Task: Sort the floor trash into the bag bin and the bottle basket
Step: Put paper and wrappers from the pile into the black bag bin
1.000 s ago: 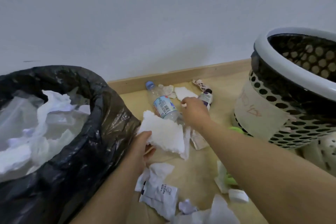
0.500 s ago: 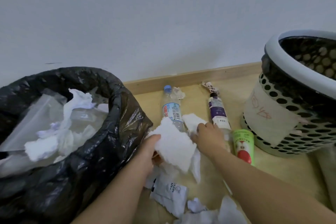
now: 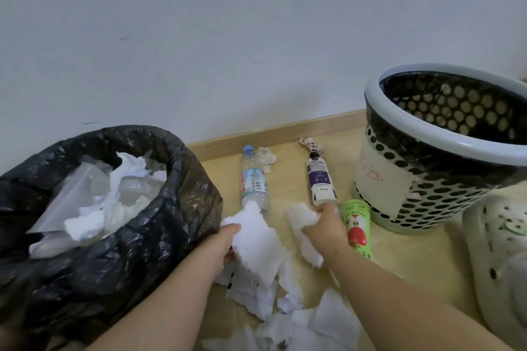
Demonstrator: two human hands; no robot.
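Low in the centre of the frame, the left hand (image 3: pixel 221 242) grips a large white paper towel (image 3: pixel 253 245), fingers closed on its left edge, right beside the black bag bin (image 3: pixel 148 236) that fills the lower left. That bin already holds crumpled tissue and clear plastic. Just right of it, the right hand (image 3: pixel 325 229) is clenched around a smaller wad of tissue (image 3: pixel 299 216), its fingertips touching the base of a purple-labelled bottle (image 3: pixel 320 179) lying on the floor. A clear water bottle (image 3: pixel 252 179) with a blue cap lies parallel to it, left of centre, its base hidden under the paper towel. A green bottle (image 3: pixel 358 225) with a red cartoon print lies against the right wrist, near the foot of the perforated bottle basket (image 3: pixel 399 179) at the right of the frame. More torn tissue scraps (image 3: pixel 299 325) litter the wooden floor (image 3: pixel 413 259) along the bottom edge, between the forearms. A pale clog shoe (image 3: pixel 502 251) sits at the far right.
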